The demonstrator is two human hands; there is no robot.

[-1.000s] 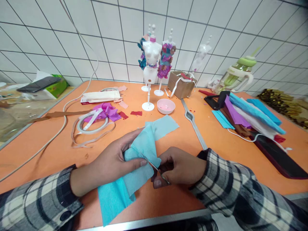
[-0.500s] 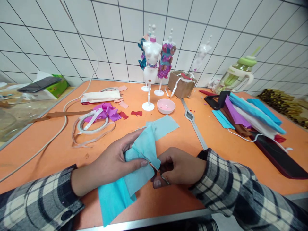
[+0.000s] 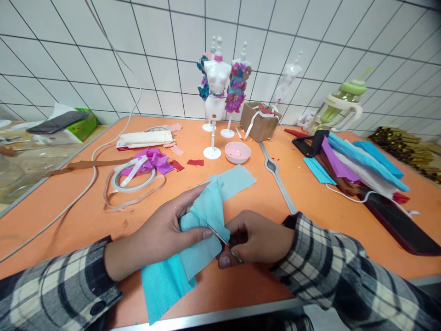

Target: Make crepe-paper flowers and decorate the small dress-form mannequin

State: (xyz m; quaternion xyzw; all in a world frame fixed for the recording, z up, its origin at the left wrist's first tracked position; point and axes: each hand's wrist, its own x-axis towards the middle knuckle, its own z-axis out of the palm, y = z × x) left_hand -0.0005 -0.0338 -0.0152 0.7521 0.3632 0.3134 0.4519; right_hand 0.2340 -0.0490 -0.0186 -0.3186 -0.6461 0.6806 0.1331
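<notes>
Turquoise crepe paper (image 3: 168, 285) hangs folded over the front part of the orange table, pinched under the thumb of my left hand (image 3: 172, 230). My right hand (image 3: 253, 239) grips small metal scissors (image 3: 220, 236), its fingers through the handles. The blades lie across the paper, partway into it, close to my left thumb. A paler blue strip (image 3: 237, 179) lies flat just beyond the folded paper. Part of the scissor handle is hidden by my right fingers.
White mini mannequins (image 3: 217, 78) stand at the back beside a pink bowl (image 3: 237, 152) and a cardboard box (image 3: 261, 122). A tape roll (image 3: 133, 186) and purple scraps (image 3: 156, 160) lie left. Folded coloured papers (image 3: 361, 156), a phone (image 3: 403, 225) and a bottle (image 3: 339, 108) are right.
Almost nothing differs. The paper and my left hand have shifted very slightly to the right, while the scissors stay at the same place in the paper.
</notes>
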